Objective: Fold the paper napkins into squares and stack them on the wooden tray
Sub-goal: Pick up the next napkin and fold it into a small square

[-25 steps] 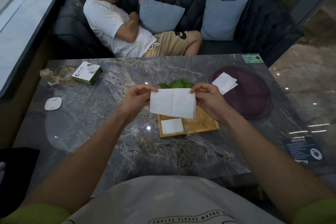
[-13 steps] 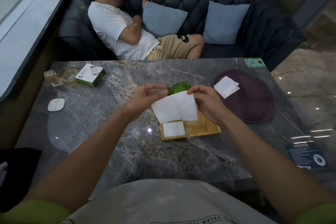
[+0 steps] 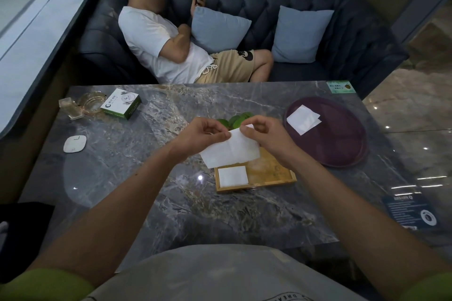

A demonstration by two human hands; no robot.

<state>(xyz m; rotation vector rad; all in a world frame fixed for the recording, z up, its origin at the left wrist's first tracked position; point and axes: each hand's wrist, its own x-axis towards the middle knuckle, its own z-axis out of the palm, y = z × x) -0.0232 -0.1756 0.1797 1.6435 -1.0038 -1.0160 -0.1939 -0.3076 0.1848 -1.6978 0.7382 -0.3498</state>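
Note:
A white paper napkin (image 3: 231, 151) hangs in the air above the wooden tray (image 3: 271, 173), creased and partly folded. My left hand (image 3: 200, 135) and my right hand (image 3: 264, 135) pinch its top edge, fingertips close together. One folded white napkin square (image 3: 232, 176) lies in the tray's left part. More unfolded napkins (image 3: 303, 118) lie on the round purple tray (image 3: 342, 144) to the right.
The marble table (image 3: 146, 190) also holds green leaves (image 3: 236, 120) behind my hands, a green-white box (image 3: 121, 104), a glass ashtray (image 3: 89, 105), a white pad (image 3: 74, 143) and a dark card (image 3: 411, 212). A person (image 3: 176, 44) reclines on the blue sofa beyond.
My hands have come together at the napkin's top edge, bringing its two upper corners toward each other, so the sheet now hangs narrower and tilted. The view has shifted slightly downward.

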